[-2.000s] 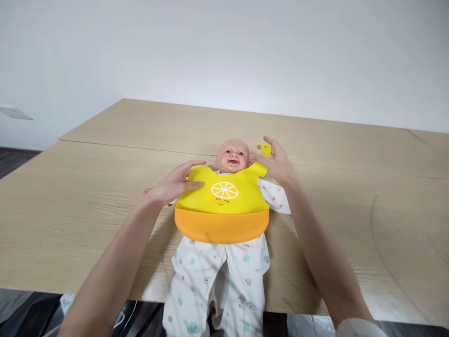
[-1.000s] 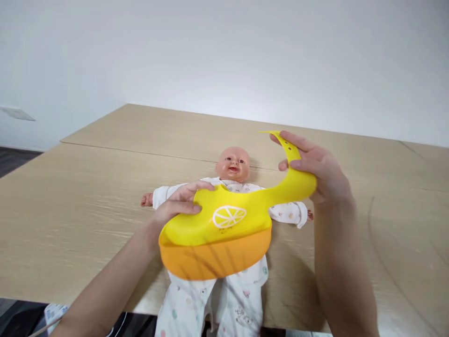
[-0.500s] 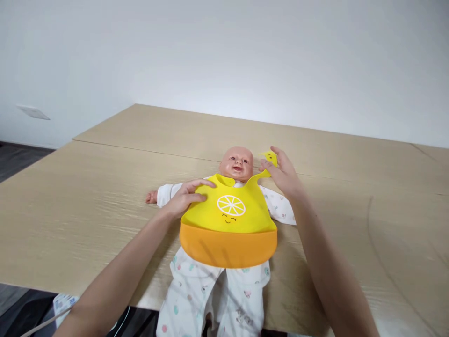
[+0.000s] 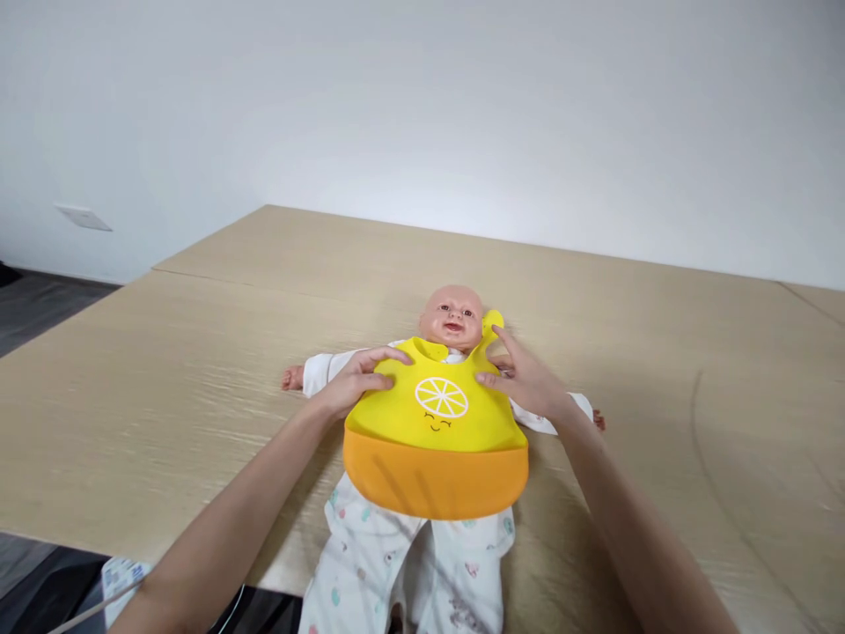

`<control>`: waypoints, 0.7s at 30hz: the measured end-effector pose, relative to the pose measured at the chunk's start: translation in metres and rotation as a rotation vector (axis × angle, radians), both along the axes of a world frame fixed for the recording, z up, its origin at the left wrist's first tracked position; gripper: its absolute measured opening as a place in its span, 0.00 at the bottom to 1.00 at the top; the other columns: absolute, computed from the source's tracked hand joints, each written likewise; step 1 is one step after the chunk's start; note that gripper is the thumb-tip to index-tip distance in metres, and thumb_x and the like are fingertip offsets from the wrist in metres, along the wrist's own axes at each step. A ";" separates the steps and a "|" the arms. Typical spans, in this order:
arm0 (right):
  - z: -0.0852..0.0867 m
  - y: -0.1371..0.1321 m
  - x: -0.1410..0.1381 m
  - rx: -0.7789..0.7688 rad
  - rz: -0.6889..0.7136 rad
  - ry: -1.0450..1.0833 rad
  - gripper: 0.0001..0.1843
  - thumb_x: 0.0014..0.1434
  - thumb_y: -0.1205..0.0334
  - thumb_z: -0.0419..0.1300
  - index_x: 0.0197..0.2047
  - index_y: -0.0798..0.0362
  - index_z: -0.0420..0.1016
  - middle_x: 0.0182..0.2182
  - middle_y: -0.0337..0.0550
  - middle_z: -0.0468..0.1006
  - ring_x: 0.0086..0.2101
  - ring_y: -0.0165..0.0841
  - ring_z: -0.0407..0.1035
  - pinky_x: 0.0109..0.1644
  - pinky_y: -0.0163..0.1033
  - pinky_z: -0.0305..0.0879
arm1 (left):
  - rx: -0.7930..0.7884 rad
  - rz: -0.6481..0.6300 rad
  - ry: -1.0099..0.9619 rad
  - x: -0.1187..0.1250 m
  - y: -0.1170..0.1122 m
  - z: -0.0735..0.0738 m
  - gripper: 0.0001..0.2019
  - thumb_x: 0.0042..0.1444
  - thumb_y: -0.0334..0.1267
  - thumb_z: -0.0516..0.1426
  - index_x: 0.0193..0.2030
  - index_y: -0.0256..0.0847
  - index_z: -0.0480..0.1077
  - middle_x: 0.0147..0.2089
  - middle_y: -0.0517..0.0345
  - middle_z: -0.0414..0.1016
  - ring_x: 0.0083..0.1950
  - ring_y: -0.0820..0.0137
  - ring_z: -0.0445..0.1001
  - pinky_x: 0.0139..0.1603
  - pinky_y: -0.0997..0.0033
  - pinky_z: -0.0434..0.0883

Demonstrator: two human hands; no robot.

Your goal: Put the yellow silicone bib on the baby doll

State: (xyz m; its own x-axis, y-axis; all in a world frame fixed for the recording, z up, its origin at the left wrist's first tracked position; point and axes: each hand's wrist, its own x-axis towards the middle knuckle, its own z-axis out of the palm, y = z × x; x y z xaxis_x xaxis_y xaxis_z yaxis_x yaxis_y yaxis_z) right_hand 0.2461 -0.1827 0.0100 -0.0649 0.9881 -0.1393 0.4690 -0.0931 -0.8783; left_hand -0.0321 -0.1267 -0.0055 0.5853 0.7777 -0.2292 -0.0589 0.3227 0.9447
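Observation:
A baby doll [image 4: 452, 310] lies on its back, dressed in white patterned clothes, its face up. Over its chest is a yellow bib [image 4: 422, 387] with a citrus-slice print and an orange catch pocket [image 4: 436, 475] at the bottom. My left hand [image 4: 362, 377] rests on the bib's left edge, index finger and thumb stretched apart on it. At the opposite edge, my right hand [image 4: 521, 374] touches the bib with fingers spread, the thumb on its front. One neck strap [image 4: 492, 322] stands up beside the doll's head; the other strap's end is partly seen at the neck.
The doll lies on a light wooden table [image 4: 198, 405] with a seam across it. A white wall [image 4: 462, 114] rises behind, bearing a plate [image 4: 83, 217] at left. Below the front edge are dark items, a cable and a printed white packet [image 4: 121, 581].
My right hand has let go of the strap and moved down to the bib's right edge. The strap end now stands beside the doll's head. My left hand stays on the bib.

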 end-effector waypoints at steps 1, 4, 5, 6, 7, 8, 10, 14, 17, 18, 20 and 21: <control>0.001 -0.003 -0.001 0.013 -0.007 -0.033 0.48 0.49 0.45 0.59 0.65 0.46 0.36 0.48 0.46 0.66 0.50 0.39 0.61 0.55 0.48 0.60 | -0.006 -0.005 -0.004 0.000 0.000 0.000 0.18 0.41 0.28 0.58 0.42 0.42 0.69 0.35 0.60 0.74 0.29 0.70 0.73 0.28 0.74 0.68; 0.005 -0.009 -0.006 0.063 -0.059 -0.051 0.43 0.50 0.48 0.59 0.64 0.46 0.42 0.47 0.46 0.66 0.47 0.38 0.63 0.51 0.45 0.63 | -0.033 -0.013 -0.013 0.000 0.000 0.001 0.18 0.40 0.29 0.58 0.42 0.43 0.69 0.36 0.59 0.75 0.29 0.69 0.74 0.28 0.74 0.69; 0.006 -0.010 -0.007 0.067 -0.081 -0.009 0.42 0.49 0.50 0.59 0.63 0.45 0.44 0.46 0.45 0.67 0.44 0.36 0.65 0.48 0.44 0.65 | -0.041 -0.013 -0.020 0.000 -0.001 0.002 0.18 0.40 0.29 0.59 0.42 0.43 0.70 0.37 0.59 0.75 0.30 0.69 0.74 0.27 0.74 0.69; 0.008 -0.011 -0.008 0.056 -0.099 0.059 0.40 0.49 0.52 0.60 0.62 0.45 0.46 0.45 0.45 0.67 0.41 0.35 0.66 0.45 0.42 0.66 | -0.047 -0.012 -0.029 0.000 -0.001 0.003 0.18 0.40 0.29 0.59 0.42 0.43 0.70 0.37 0.58 0.76 0.30 0.68 0.74 0.27 0.74 0.69; 0.010 -0.012 -0.009 0.036 -0.113 0.143 0.38 0.49 0.55 0.60 0.61 0.45 0.48 0.45 0.45 0.67 0.39 0.34 0.67 0.42 0.40 0.67 | -0.050 -0.010 -0.040 0.000 -0.003 0.004 0.18 0.40 0.29 0.59 0.41 0.43 0.70 0.39 0.58 0.76 0.30 0.68 0.74 0.27 0.74 0.69; 0.011 -0.014 -0.009 0.008 -0.126 0.235 0.37 0.49 0.56 0.60 0.59 0.45 0.49 0.46 0.44 0.67 0.38 0.33 0.68 0.40 0.38 0.68 | -0.050 -0.008 -0.054 0.001 -0.004 0.005 0.18 0.39 0.29 0.59 0.41 0.43 0.70 0.40 0.57 0.76 0.31 0.68 0.75 0.27 0.74 0.69; 0.015 -0.020 -0.009 -0.066 -0.144 0.394 0.34 0.49 0.57 0.60 0.57 0.44 0.50 0.46 0.44 0.67 0.39 0.33 0.69 0.39 0.37 0.69 | -0.048 -0.010 -0.077 0.001 -0.008 0.008 0.19 0.39 0.29 0.59 0.41 0.44 0.71 0.43 0.58 0.75 0.31 0.68 0.75 0.28 0.74 0.70; 0.021 -0.041 -0.004 -0.208 -0.089 0.515 0.33 0.51 0.56 0.58 0.58 0.39 0.49 0.45 0.42 0.70 0.41 0.35 0.69 0.41 0.39 0.69 | -0.063 -0.037 -0.105 0.004 -0.016 0.015 0.18 0.38 0.29 0.60 0.40 0.44 0.71 0.42 0.58 0.75 0.30 0.69 0.74 0.27 0.74 0.70; 0.016 -0.057 -0.003 -0.251 0.031 0.584 0.35 0.51 0.59 0.59 0.59 0.34 0.47 0.46 0.39 0.70 0.45 0.35 0.68 0.48 0.41 0.67 | -0.090 -0.056 -0.118 0.007 -0.017 0.017 0.17 0.38 0.27 0.59 0.39 0.44 0.71 0.42 0.59 0.75 0.31 0.69 0.74 0.29 0.73 0.70; 0.014 -0.061 -0.003 -0.252 0.058 0.608 0.35 0.51 0.59 0.59 0.59 0.31 0.47 0.45 0.37 0.71 0.45 0.34 0.68 0.49 0.41 0.67 | -0.093 -0.061 -0.118 0.007 -0.016 0.018 0.17 0.38 0.27 0.59 0.39 0.44 0.71 0.42 0.59 0.75 0.32 0.68 0.74 0.29 0.73 0.70; 0.009 -0.068 -0.005 -0.233 0.064 0.630 0.34 0.49 0.59 0.60 0.55 0.26 0.51 0.43 0.34 0.72 0.42 0.35 0.70 0.45 0.42 0.69 | -0.096 -0.080 -0.123 0.006 -0.015 0.020 0.18 0.39 0.27 0.59 0.39 0.44 0.71 0.43 0.59 0.75 0.35 0.65 0.75 0.31 0.72 0.71; 0.008 -0.070 -0.006 -0.220 0.057 0.630 0.32 0.47 0.59 0.61 0.52 0.25 0.55 0.42 0.32 0.72 0.40 0.35 0.70 0.42 0.41 0.70 | -0.098 -0.091 -0.127 0.005 -0.015 0.021 0.18 0.39 0.27 0.59 0.40 0.44 0.71 0.43 0.59 0.75 0.36 0.64 0.74 0.32 0.71 0.71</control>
